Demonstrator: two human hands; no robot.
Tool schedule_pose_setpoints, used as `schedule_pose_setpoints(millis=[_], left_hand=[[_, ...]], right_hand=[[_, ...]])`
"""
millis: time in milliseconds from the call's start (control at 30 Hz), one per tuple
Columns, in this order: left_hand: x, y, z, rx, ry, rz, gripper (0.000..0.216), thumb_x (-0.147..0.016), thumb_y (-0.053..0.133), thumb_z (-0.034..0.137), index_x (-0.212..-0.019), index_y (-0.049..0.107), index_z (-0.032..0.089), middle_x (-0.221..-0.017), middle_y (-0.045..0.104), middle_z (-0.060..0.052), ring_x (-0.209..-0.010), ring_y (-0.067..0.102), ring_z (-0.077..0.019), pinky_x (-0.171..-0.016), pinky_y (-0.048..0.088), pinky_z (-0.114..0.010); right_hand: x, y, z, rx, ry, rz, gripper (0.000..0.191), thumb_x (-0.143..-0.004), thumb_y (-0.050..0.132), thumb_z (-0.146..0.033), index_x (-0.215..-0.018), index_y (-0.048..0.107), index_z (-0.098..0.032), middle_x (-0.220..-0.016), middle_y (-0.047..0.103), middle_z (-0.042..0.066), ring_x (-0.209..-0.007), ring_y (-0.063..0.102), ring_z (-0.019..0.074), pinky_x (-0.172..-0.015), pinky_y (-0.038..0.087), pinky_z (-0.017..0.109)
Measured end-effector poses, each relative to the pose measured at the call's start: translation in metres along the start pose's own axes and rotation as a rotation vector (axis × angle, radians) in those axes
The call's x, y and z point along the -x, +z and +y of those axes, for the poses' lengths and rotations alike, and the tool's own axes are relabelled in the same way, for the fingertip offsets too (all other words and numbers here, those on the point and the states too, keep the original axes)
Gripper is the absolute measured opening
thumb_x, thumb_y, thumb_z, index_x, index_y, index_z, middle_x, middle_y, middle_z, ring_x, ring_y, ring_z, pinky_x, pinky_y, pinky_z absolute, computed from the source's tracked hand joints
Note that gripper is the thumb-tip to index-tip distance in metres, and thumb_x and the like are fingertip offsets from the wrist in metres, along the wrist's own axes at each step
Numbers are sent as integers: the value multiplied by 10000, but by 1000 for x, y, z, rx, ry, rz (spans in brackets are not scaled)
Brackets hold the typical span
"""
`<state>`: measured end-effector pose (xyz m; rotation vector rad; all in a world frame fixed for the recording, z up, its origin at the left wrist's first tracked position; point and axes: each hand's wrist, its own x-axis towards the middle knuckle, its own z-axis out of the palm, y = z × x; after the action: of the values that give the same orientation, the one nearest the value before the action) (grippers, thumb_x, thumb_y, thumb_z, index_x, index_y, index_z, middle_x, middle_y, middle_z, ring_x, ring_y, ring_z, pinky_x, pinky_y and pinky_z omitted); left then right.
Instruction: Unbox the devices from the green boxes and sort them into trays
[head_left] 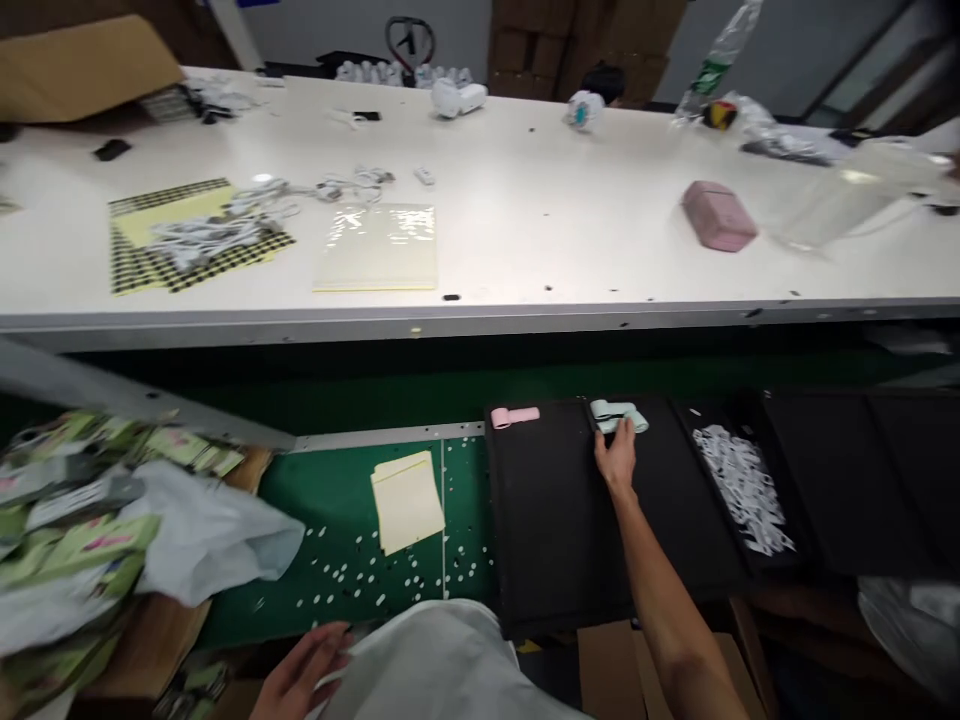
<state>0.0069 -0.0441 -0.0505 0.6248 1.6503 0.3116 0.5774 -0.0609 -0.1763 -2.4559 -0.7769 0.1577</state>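
The right hand (616, 460) is at the center-right of the frame, its fingertips at the pale green pieces (632, 418). Its fingers are slightly parted; whether they grip a piece cannot be determined. The pale green pieces are located at the far end of a black tray (675, 500), right of center. A pink piece (514, 416) lies to their left, near the far edge of the adjoining black surface. Small white parts (742, 490) fill a narrow tray further right.

The left hand (304, 672) is at the lower edge, left of center, beside the gray clothing (442, 665). Its fingers are partly bent; whether they hold anything cannot be determined.

A stack of paper sheets (407, 505) lies on the green surface (315, 500) at lower center-left. A pink box (718, 216) sits on the white table (525, 250) at upper right.
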Motion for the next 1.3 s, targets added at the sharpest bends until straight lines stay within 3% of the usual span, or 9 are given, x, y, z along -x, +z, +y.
schedule_pose_setpoints(millis=[167, 333, 467, 600, 800, 867, 1033, 1133, 1300], left_hand=[[5, 2, 5, -90, 65, 24, 686, -428, 831, 751, -849, 757, 215, -954, 802, -131, -950, 750, -361, -796, 617, -424], [-6, -38, 2, 23, 215, 193, 673, -497, 795, 744, -860, 719, 182, -907, 782, -143, -851, 747, -318, -735, 602, -402], [-12, -103, 11, -34, 510, 697, 554, -665, 684, 637, -984, 677, 184, -988, 744, -135, -928, 717, -310, -801, 585, -419], [-28, -193, 28, -230, 679, 1131, 429, -799, 525, 441, -1116, 627, 170, -1129, 674, -149, -1035, 666, -308, -891, 555, -441], [-73, -298, 47, -524, 522, 1025, 408, -745, 589, 355, -1080, 637, 127, -1114, 657, -199, -1137, 600, -398, -1017, 464, -554], [-84, -304, 37, -559, 530, 969, 434, -689, 634, 296, -1085, 645, 119, -1159, 644, -209, -1180, 575, -421, -1037, 440, -583], [-95, -275, -27, -550, 679, 822, 417, -691, 539, 153, -1086, 672, 168, -1165, 678, -140, -1130, 632, -317, -1021, 489, -483], [-96, -256, -70, -458, 764, 623, 360, -732, 522, 168, -1051, 691, 183, -1044, 710, -127, -1027, 671, -312, -949, 532, -491], [-88, -253, -100, -285, 755, 538, 311, -791, 532, 188, -1053, 698, 192, -1091, 720, -141, -1055, 681, -300, -945, 545, -468]], right_hand=[[12, 4, 1, -44, -7, -45, 859, -852, 433, -504, -1508, 348, 44, -1623, 214, 321, -1452, 336, 471, -1127, 359, 571], [59, 2, -24, -114, -99, 58, 905, -806, 479, -603, -1449, 459, 35, -1516, 400, 339, -1435, 355, 488, -1130, 334, 621], [129, 6, -82, -237, -235, 154, 671, -879, 485, -546, -1338, 616, -75, -1423, 553, 273, -1340, 507, 443, -1103, 399, 587], [219, 16, -146, -427, -299, -211, 509, -902, 511, -568, -1142, 724, -172, -1239, 703, 184, -1136, 667, 372, -919, 545, 473], [346, 67, -291, -702, -368, -887, 337, -904, 604, -500, -1006, 752, -215, -984, 789, 98, -909, 748, 279, -823, 584, 364], [382, 94, -369, -723, -557, -1041, 257, -918, 597, -383, -1077, 718, -222, -984, 784, 74, -938, 742, 251, -880, 565, 354], [452, 170, -547, -333, -894, -1044, 311, -848, 606, -154, -1154, 637, -205, -1244, 691, 104, -1215, 599, 259, -1008, 452, 355], [480, 212, -592, -260, -878, -1065, 309, -717, 669, -64, -997, 621, -186, -1209, 679, 135, -1221, 566, 280, -1024, 407, 363], [490, 248, -590, -263, -754, -1130, 228, -707, 683, -125, -872, 554, -216, -1021, 701, 93, -1060, 617, 278, -941, 434, 387]])
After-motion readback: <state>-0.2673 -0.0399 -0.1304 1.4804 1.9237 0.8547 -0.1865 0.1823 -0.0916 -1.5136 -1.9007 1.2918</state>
